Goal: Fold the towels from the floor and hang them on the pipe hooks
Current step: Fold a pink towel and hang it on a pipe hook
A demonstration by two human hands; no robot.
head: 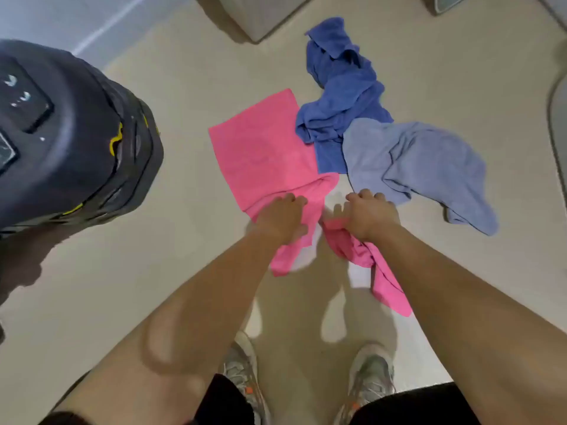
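A pink towel [260, 151] lies partly flat on the pale floor, its near end bunched and lifted. My left hand [282, 219] grips the near left part of the pink towel. My right hand [369, 214] holds the near right part, and a twisted tail of pink cloth hangs below my right wrist. A dark blue towel [340, 87] lies crumpled beyond the pink one and overlaps its far right corner. A light grey-blue towel [426, 167] lies crumpled to the right, just past my right hand. No pipe hooks are in view.
A large dark rounded machine [70, 139] with yellow marks fills the left side. The base of a pale object [260, 16] stands at the top centre, and a grey curved edge [557, 124] runs along the right. My two shoes [242, 372] are at the bottom.
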